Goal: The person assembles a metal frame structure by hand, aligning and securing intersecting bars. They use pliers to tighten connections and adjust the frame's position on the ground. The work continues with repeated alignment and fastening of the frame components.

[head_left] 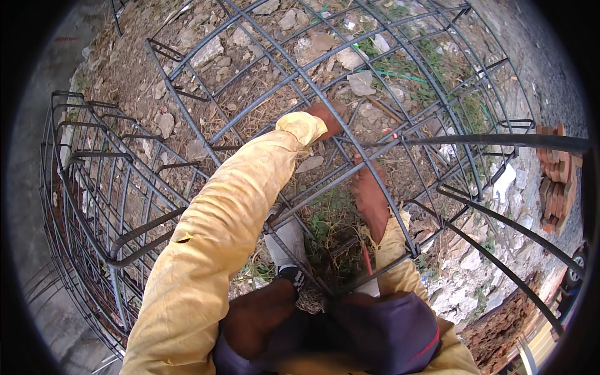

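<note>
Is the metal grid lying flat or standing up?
Lying flat. The metal grid spreads over the stony ground, and both hands reach down onto its bars.

No packages, labels, signs or screens can be made out for certain. Pale scraps lie on the stony ground under the rebar grid — a crumpled whitish one (504, 181) at the right and a greyish one (362, 82) near the top — but whether they are wrappers cannot be told.

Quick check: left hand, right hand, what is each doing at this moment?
Left hand: reaching into the rebar grid, on a bar; grip cannot be told.
Right hand: resting on a crossing bar, fingers hidden; grip cannot be told.
</note>
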Demonstrator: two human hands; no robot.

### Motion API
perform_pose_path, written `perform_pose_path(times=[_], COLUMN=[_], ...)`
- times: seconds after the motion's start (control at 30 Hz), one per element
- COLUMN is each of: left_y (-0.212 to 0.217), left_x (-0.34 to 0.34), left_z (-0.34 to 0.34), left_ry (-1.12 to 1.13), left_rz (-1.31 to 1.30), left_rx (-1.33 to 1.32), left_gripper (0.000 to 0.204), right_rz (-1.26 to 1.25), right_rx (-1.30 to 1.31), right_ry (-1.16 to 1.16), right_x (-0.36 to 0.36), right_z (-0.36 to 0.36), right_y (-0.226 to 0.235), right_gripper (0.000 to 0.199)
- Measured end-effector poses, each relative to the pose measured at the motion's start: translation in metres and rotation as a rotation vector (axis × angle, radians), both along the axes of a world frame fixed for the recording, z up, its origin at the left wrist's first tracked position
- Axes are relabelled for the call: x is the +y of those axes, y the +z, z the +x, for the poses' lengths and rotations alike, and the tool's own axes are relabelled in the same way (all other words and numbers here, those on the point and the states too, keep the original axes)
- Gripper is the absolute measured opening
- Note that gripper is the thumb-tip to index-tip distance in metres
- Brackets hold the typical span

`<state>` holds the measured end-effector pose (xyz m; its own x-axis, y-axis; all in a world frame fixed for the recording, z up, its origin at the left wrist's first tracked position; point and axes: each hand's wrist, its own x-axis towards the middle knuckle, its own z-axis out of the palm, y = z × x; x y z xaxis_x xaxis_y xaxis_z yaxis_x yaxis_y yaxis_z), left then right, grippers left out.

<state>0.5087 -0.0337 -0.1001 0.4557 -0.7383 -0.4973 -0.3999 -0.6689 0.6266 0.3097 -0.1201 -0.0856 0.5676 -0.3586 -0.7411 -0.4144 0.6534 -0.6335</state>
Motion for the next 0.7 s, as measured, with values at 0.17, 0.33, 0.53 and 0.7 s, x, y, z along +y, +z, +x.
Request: perform_pose_path(times=[0.17, 0.33, 0.53, 0.7], left_y=[-0.017, 0.003, -0.079, -0.047], left_x=[0.007, 0.0, 0.022, -0.002], left_z=[-0.011, -0.011, 0.007, 0.004], left_ry=[-0.156, -0.144, -0.178, -0.241], left_rz=[0.039, 0.078, 0.061, -0.022], left_rx=[-0.278, -0.207, -0.354, -0.33], left_gripper=[0.023, 0.026, 0.013, 0.015], right_rz=[-0.02, 0.001, 0.035, -0.299], right_rx=[-0.001, -0.012, 0.015, 0.002], right_ry=[0.067, 0.087, 0.128, 0.27], right_x=[-0.005, -0.008, -0.013, -0.015], right_z=[0.002, 0.0, 0.005, -0.002], right_y=[0.004, 0.003, 0.009, -0.009], right_gripper=[0.022, 0.024, 0.025, 0.025])
